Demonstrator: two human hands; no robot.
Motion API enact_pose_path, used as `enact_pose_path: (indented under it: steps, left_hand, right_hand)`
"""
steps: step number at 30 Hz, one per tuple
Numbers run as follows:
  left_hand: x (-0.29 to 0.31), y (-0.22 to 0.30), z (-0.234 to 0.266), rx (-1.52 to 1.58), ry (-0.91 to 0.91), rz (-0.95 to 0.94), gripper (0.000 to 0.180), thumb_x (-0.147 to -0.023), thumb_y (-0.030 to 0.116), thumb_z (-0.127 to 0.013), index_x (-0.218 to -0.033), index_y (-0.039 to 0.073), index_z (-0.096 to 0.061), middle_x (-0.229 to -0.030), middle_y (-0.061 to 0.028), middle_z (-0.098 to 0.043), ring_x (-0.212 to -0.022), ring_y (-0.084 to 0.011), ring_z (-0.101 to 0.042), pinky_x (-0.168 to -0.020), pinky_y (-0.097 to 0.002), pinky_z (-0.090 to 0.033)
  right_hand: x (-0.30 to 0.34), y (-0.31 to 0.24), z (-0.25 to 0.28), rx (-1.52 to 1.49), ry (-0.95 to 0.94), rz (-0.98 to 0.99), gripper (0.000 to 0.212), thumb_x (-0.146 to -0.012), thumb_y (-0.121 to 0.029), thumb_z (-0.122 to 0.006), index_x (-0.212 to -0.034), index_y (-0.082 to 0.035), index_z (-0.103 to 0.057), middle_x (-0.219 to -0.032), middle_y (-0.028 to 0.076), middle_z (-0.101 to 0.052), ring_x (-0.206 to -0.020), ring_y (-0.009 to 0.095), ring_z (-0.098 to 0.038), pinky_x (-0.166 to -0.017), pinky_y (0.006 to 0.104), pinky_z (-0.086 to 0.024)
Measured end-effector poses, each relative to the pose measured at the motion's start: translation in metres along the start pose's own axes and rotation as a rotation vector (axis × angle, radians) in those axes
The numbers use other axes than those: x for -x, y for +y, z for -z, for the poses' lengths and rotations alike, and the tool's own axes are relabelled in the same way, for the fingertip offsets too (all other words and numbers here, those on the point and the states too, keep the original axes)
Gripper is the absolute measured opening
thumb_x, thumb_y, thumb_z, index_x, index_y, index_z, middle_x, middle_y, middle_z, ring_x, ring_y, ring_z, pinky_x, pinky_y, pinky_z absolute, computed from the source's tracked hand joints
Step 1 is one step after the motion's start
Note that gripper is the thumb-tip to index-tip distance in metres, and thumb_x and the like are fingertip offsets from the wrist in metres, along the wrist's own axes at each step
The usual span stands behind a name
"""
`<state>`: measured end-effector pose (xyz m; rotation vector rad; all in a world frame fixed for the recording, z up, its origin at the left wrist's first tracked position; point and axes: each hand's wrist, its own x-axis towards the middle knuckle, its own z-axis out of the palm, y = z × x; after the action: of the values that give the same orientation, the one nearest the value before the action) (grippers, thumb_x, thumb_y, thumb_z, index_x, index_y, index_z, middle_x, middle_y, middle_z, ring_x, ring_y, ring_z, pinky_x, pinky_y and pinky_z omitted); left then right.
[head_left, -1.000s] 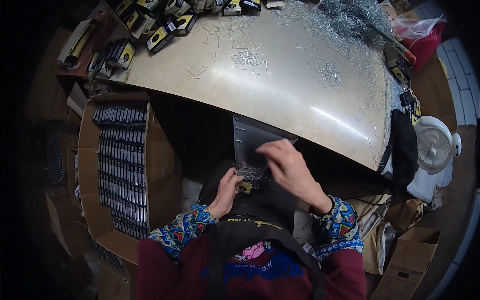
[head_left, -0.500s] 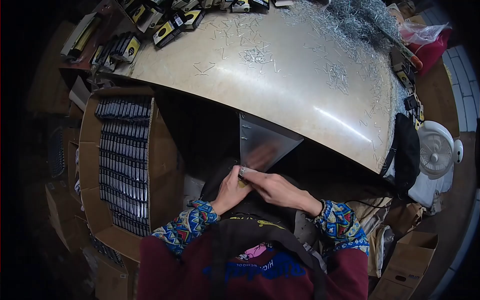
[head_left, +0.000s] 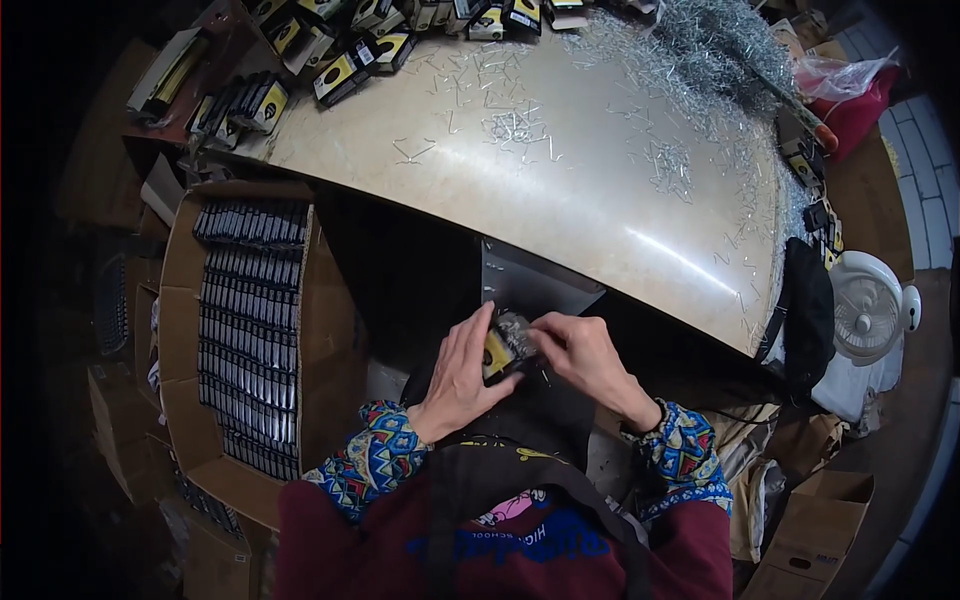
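Observation:
My left hand [head_left: 460, 378] grips a small black and yellow box [head_left: 496, 358] above my lap, thumb along its near side and fingers along its left. Silvery wire pieces [head_left: 514, 328] show at the far end of the box, smeared by motion. My right hand [head_left: 592, 362] is closed in a pinch at the right side of that end; whatever lies between its fingertips is too blurred to tell. Just beyond both hands, a grey metal sheet [head_left: 545, 283] hangs under the table edge.
The pale table [head_left: 560, 190] carries loose bent wires, a large wire heap [head_left: 700, 70] and several black and yellow boxes [head_left: 345, 78]. A carton [head_left: 305, 350] with rows of packed boxes stands on the left. At the right are a white fan [head_left: 866, 308] and an open carton [head_left: 815, 520].
My hands were close together with the box mostly hidden. Now they have moved apart, the right hand to the right, and the box with wire at its far end shows.

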<state>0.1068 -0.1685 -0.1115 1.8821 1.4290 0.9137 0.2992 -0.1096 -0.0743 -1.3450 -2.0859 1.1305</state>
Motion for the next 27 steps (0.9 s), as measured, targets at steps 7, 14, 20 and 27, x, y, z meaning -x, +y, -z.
enact_pose_path:
  steps: [7,14,20,27]
  left_hand:
    - [-0.017,0.006,0.000,0.105,0.072,0.044,0.085,-0.066,0.012,-0.082,-0.136,0.001,-0.036,-0.118,-0.0207,-0.052,-0.096,-0.0368,-0.058,-0.082,-0.0408,-0.050]
    - [-0.024,0.016,0.002,0.105,0.101,0.099,0.086,-0.067,0.012,-0.079,-0.139,0.002,-0.033,-0.113,-0.0209,-0.052,-0.101,-0.0393,-0.058,-0.083,-0.0426,-0.050]
    - [-0.028,0.014,0.006,0.112,0.043,0.145,0.080,-0.067,0.007,-0.075,-0.136,0.002,-0.036,-0.113,-0.0203,-0.052,-0.101,-0.0387,-0.057,-0.085,-0.0402,-0.049]
    - [-0.029,0.014,0.010,0.171,0.076,0.073,0.085,-0.069,0.006,-0.073,-0.144,0.008,-0.032,-0.121,-0.0205,-0.048,-0.106,-0.0401,-0.054,-0.089,-0.0426,-0.048]
  right_hand:
    - [-0.005,-0.016,0.011,0.032,0.169,0.369,0.041,-0.076,-0.009,-0.079,-0.110,0.000,-0.059,-0.119,0.018,-0.061,-0.102,0.032,-0.062,-0.080,0.0352,-0.052]
    - [-0.012,-0.009,-0.006,0.090,0.315,0.365,0.018,-0.081,-0.005,-0.072,-0.098,0.000,-0.066,-0.118,0.019,-0.062,-0.106,0.033,-0.060,-0.087,0.0380,-0.050]
    - [-0.011,-0.013,-0.004,-0.037,0.282,0.301,0.013,-0.087,0.001,-0.064,-0.099,0.002,-0.067,-0.118,0.018,-0.064,-0.096,0.029,-0.064,-0.079,0.0326,-0.052]
    - [-0.006,-0.016,-0.001,-0.270,0.337,0.065,0.013,-0.088,-0.007,-0.068,-0.098,0.002,-0.067,-0.093,0.015,-0.069,-0.075,0.018,-0.066,-0.065,0.0284,-0.052]
